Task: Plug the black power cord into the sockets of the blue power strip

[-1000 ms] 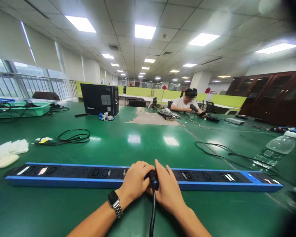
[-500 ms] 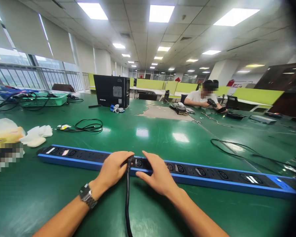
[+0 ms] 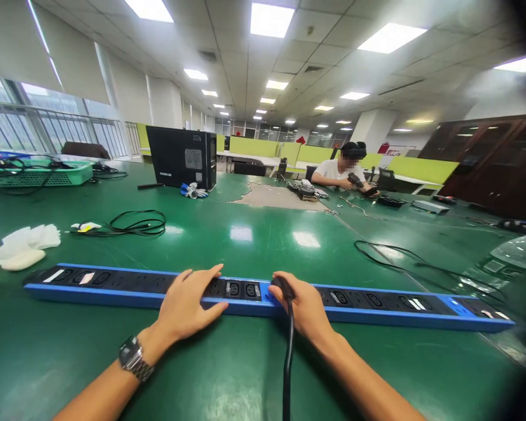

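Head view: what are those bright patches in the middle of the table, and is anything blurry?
Head view, middle: the glossy green tabletop carries bright patches, apparently reflections of the rectangular white ceiling lights; head view, right edge: dark and smeared, leaving the clear plastic bottle hazy; head view, centre: the long blue-and-black power strip looks comparatively crisp.

ceiling panels (image 3: 272, 20) and windows (image 3: 48, 96) light everything brightly, leaving white glare on the green table (image 3: 263, 251); the right edge (dark and smeared) is out of focus.
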### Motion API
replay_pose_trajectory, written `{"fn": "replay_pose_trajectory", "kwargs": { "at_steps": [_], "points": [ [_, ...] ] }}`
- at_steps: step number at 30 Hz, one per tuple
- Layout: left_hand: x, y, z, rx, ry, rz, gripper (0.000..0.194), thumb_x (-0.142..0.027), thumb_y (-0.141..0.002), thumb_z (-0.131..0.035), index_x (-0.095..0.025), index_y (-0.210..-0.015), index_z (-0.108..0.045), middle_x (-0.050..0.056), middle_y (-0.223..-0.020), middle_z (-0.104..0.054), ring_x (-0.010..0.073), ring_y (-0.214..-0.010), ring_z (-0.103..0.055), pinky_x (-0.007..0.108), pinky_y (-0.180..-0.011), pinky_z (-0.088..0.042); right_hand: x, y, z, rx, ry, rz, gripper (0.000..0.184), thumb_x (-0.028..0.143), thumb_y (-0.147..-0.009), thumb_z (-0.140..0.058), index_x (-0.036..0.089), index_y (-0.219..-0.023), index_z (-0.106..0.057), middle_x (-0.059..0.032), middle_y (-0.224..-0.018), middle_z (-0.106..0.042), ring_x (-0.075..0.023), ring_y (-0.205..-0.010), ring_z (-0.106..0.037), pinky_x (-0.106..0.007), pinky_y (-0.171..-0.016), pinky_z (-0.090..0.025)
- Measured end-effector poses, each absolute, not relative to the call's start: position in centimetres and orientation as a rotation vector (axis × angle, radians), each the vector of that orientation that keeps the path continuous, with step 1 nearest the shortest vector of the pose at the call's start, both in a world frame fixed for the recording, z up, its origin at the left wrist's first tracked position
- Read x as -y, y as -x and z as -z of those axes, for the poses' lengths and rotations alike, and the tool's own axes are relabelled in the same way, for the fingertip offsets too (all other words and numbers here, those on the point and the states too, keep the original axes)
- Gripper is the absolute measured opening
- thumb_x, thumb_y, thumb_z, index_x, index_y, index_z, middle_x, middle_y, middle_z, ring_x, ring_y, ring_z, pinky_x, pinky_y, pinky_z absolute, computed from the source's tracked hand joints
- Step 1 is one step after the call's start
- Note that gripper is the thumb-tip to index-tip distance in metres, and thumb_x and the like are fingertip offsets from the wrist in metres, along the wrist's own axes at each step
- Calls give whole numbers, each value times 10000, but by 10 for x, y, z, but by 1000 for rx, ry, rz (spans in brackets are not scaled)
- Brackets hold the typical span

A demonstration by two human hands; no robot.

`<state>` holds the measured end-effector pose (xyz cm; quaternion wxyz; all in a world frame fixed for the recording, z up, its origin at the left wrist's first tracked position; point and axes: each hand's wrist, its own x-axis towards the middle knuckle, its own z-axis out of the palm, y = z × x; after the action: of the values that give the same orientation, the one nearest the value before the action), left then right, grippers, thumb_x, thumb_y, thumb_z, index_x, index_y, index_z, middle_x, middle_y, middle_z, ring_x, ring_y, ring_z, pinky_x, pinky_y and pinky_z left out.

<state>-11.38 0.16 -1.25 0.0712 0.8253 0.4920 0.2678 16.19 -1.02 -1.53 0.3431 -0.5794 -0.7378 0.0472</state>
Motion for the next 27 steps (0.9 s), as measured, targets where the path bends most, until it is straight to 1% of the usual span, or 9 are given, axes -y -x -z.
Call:
{"fn": "replay_pose_trajectory", "kwargs": {
  "at_steps": [5, 9, 12, 15, 17, 19, 21, 23, 27],
  "points": [
    [3, 89, 0, -1318, -2346, -871, 571, -378, -794, -631, -216, -1325, -499, 94, -1315, -599, 282, -1196, -547, 483, -1066, -380, 7, -151, 12, 2103, 1507, -67, 343, 404, -875, -586, 213, -1157, -627, -76, -1046, -725, -248, -921, -663, -342, -791, -481],
    [-1, 49, -11, -905, -2332, -798, 689, -258, -733, -655, -205, -1386, -442, 95, -1417, -504, 264, -1296, -465, 421, -1111, -349, 15, -145, -4, 2106, 1535, -161, 265, 329, -877, -577, 214, -1109, -636, -79, -1033, -727, -235, -933, -655, -366, -862, -464],
    [-5, 30, -9, -760, -2361, -684, 805, -168, -689, -619, -218, -1449, -357, 102, -1501, -396, 266, -1372, -372, 439, -1139, -299, 20, -145, -8, 2062, 1585, -286, 217, 318, -884, -552, 209, -1050, -639, -73, -972, -733, -228, -906, -663, -439, -965, -417],
    [-2, 19, -3, -839, -2494, -655, 803, -150, -706, -599, -241, -1460, -338, 121, -1525, -351, 289, -1369, -374, 495, -1117, -302, 21, -152, -2, 2052, 1538, -389, 346, 295, -845, -578, 231, -1185, -583, -90, -1181, -677, -247, -1107, -616, -544, -1078, -301],
    [2, 13, 0, -871, -2591, -721, 735, -188, -727, -635, -251, -1420, -399, 122, -1498, -397, 296, -1312, -445, 494, -1072, -356, 20, -159, 5, 2064, 1515, -430, 600, 238, -749, -647, 215, -1327, -488, -132, -1371, -547, -278, -1285, -488, -566, -1113, -259],
    [5, 11, 2, -850, -2664, -792, 564, -250, -756, -673, -243, -1300, -525, 110, -1374, -547, 285, -1193, -551, 458, -991, -432, 20, -166, 12, 2066, 1516, -475, 778, 211, -688, -667, 165, -1416, -396, -170, -1458, -441, -293, -1364, -389, -543, -1127, -277],
    [5, 18, 3, -825, -2723, -859, 334, -296, -803, -671, -227, -1126, -626, 90, -1161, -682, 261, -1048, -627, 414, -907, -478, 22, -170, 19, 2054, 1511, -479, 814, 231, -693, -649, 137, -1447, -357, -179, -1485, -396, -290, -1379, -367, -518, -1128, -307],
    [4, 39, 4, -865, -2740, -1001, 174, -313, -863, -624, -221, -1007, -659, 75, -1034, -724, 242, -979, -649, 392, -880, -486, 24, -170, 24, 2052, 1498, -401, 794, 259, -709, -633, 152, -1449, -364, -159, -1492, -392, -286, -1381, -366, -519, -1131, -308],
    [-2, 100, 12, -1353, -2493, -1429, 225, -404, -898, -584, -235, -1022, -664, 84, -1143, -699, 255, -1054, -628, 413, -910, -482, 29, -164, 28, 2103, 1495, -222, 720, 332, -709, -670, 206, -1389, -470, -109, -1456, -461, -300, -1371, -378, -541, -1131, -296]
  ]
}}
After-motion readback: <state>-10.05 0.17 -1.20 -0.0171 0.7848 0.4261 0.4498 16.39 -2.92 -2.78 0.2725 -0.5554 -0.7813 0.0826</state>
